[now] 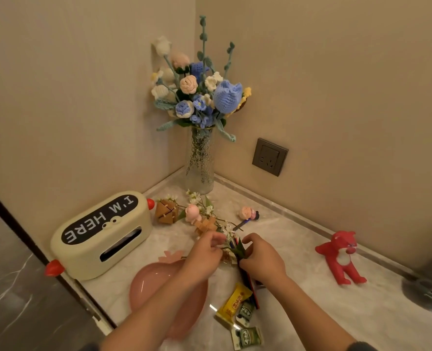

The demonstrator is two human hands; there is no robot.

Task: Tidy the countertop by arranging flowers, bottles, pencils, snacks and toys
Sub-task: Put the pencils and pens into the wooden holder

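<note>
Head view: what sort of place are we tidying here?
Most likely a home counter corner: a marble-look countertop against beige walls, a wall socket, and household decor such as a vase of crochet flowers and a tissue box.

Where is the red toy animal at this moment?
In the head view, the red toy animal rests on the countertop at the far right, near the wall's base, below and right of the wall socket.

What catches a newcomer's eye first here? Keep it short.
The crochet bouquet of blue and cream flowers in a glass vase towers in the back corner. At the left sits a cream tissue box lettered I'M HERE, at the right a red toy figure. In the middle, the left hand and right hand pinch a white flower sprig.
</note>
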